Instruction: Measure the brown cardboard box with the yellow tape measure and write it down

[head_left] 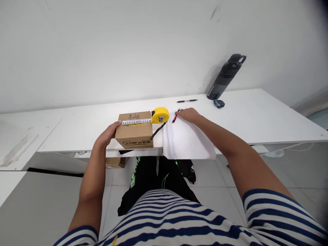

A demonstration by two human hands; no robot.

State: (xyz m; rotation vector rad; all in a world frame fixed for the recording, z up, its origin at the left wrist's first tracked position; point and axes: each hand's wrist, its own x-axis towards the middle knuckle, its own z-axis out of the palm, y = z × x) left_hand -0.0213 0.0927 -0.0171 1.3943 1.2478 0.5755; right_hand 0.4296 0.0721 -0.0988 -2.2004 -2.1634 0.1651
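Observation:
A brown cardboard box [134,131] with dark writing sits on the white desk, near its front edge. Across its top lies the drawn-out blade of a yellow tape measure [160,115], whose case rests at the box's right end with a black strap hanging from it. My left hand [109,134] grips the box's left side, the thumb over the blade's end. Over a stack of white paper [191,140], my right hand [188,114] pinches a red pen [175,118], its fingers partly hidden by the hand itself.
A black pen [187,100] lies behind the paper. To its right a dark water bottle [225,77] stands by the wall, with a small dark blue object [219,104] in front. Below the desk, another cardboard box [115,162] is on the left.

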